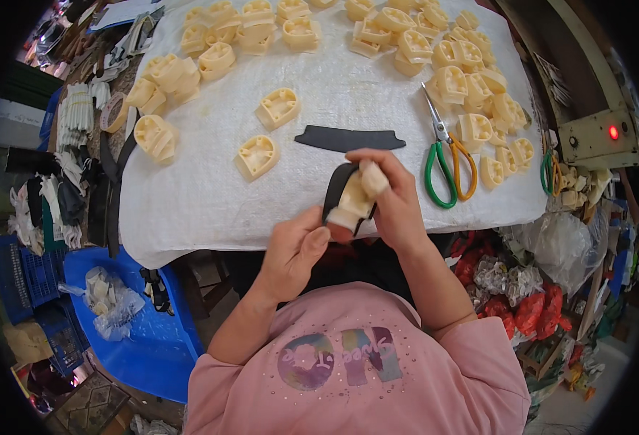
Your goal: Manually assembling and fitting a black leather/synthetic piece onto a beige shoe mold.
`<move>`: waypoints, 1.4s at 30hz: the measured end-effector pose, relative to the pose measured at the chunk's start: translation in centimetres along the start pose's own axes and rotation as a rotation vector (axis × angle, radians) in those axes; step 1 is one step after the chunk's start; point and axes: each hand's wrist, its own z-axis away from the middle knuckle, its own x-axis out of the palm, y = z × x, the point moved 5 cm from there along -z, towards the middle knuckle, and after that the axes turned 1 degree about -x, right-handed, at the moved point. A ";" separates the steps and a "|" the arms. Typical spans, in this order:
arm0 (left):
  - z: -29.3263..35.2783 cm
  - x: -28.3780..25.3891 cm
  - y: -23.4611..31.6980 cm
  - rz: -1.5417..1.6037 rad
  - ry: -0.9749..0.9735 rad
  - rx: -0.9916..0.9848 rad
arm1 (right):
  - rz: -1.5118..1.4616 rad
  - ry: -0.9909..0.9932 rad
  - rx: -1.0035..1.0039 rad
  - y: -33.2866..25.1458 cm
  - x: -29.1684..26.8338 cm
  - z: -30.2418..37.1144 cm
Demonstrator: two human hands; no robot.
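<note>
Close to the table's front edge, my two hands hold a cream hollow plastic piece (350,201), slightly blurred. A black strip (336,184) curves round its left side. My left hand (295,243) is closed, pinching the strip and the piece's lower end between thumb and fingers. From the right, my right hand (399,199) wraps round the piece. Something pale covers its thumb or lies against it; which, I cannot tell. Just beyond my hands a flat black strip (350,138) lies on the white cloth. Two loose cream pieces (258,156) rest to its left.
Scissors (442,145) with green and orange handles lie right of my hands. Many cream pieces (471,87) crowd the table's far and right sides. A blue tub (145,348) stands below at left. Red bags (548,312) lie below at right, under a box with a red light (613,133).
</note>
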 end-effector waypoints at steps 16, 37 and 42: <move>2.1 -0.4 4.0 -0.876 0.406 0.890 | -0.340 -0.209 0.433 3.8 2.4 0.8; 7.4 -8.6 4.2 -0.875 0.849 0.740 | 0.404 -0.111 -0.235 -0.4 -2.4 -0.9; 17.7 -18.6 1.8 -0.990 1.529 0.535 | 0.861 -0.041 -0.413 -1.2 -2.8 -2.4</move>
